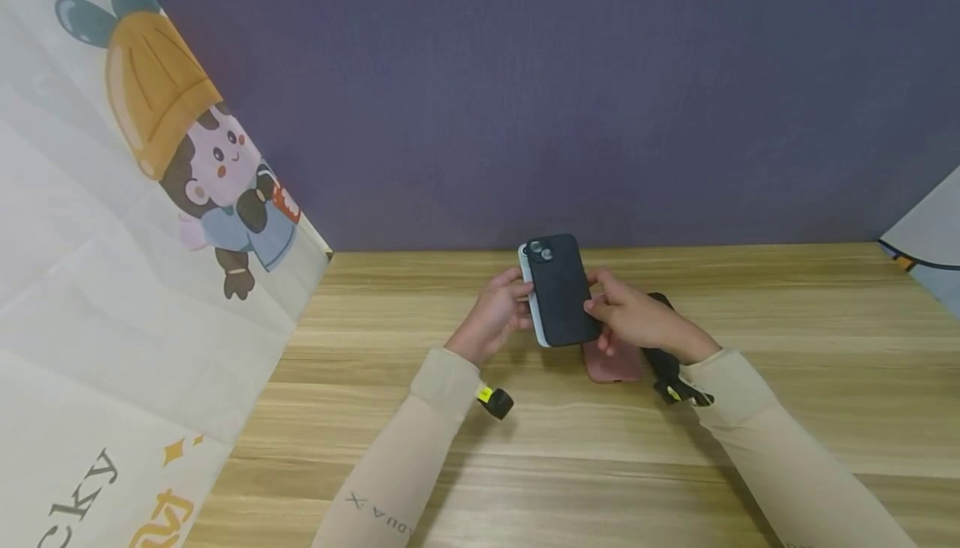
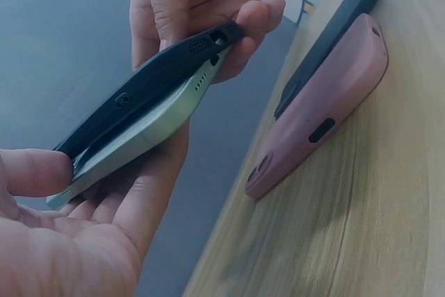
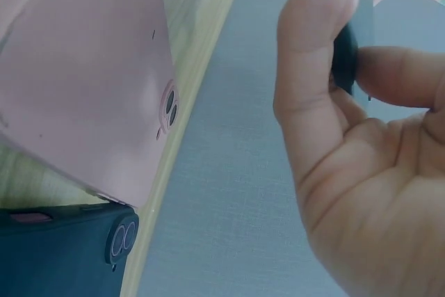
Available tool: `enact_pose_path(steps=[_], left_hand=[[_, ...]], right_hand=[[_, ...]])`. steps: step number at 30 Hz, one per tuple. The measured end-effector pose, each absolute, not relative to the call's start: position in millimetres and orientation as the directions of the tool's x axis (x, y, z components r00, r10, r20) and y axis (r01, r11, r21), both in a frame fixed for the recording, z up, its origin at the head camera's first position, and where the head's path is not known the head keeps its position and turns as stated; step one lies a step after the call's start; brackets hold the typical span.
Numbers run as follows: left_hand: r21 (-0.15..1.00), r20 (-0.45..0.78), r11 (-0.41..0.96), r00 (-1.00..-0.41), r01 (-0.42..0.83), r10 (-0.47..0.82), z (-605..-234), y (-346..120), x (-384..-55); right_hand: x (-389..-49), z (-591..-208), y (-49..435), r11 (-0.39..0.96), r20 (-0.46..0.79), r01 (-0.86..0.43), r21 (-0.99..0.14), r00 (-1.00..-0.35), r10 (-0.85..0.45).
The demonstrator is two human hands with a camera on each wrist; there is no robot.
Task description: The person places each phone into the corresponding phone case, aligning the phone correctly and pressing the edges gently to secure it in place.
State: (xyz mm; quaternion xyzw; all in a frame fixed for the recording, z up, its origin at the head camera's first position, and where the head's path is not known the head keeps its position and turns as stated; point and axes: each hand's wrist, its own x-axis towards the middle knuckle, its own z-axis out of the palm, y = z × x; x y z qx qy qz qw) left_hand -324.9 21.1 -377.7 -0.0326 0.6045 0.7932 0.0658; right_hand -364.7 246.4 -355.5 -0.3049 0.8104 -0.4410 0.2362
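Observation:
A black phone case (image 1: 562, 298) with two round camera openings lies over a pale phone (image 1: 534, 315), raised above the table near its back edge. My left hand (image 1: 495, 311) grips the left side, its thumb pressing at one end of the pair in the left wrist view. There the case (image 2: 139, 85) and the phone (image 2: 163, 116) sit at a slight angle, with a narrow gap between them. My right hand (image 1: 637, 315) pinches the right edge of the case between thumb and fingers. Its fingertips are partly hidden behind the case in the head view.
Below my right hand, a pink phone case (image 1: 611, 363) lies on the wooden table (image 1: 555, 481). A second dark case (image 3: 62, 248) lies beside it. A dark upright panel (image 1: 525, 98) stands behind the table, and a printed white cloth (image 1: 90, 281) hangs at left.

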Motion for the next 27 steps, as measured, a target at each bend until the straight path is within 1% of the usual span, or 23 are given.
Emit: enact_pose_path(steps=[8, 15, 21, 27], left_hand=[[0.949, -0.108, -0.288, -0.99, -0.131, 0.092, -378.0, 21.5, -325.0], [0.943, -0.101, -0.308, -0.989, -0.128, 0.104, -378.3, 21.6, -325.0], [0.938, -0.099, -0.32, -0.989, -0.131, 0.114, -377.4, 21.1, -325.0], [0.947, -0.096, -0.295, -0.988, -0.128, 0.12, -377.0, 20.6, -324.0]], right_hand=[[-364.8, -356.6, 245.7, 0.452, -0.118, -0.301, -0.84, -0.711, -0.693], [-362.4, -355.3, 242.9, 0.419, -0.104, -0.302, -0.856, -0.693, -0.713], [-363.4, -356.8, 242.0, 0.435, -0.104, -0.312, -0.845, -0.701, -0.705], [-362.4, -356.5, 240.8, 0.443, -0.093, -0.337, -0.831, -0.701, -0.707]])
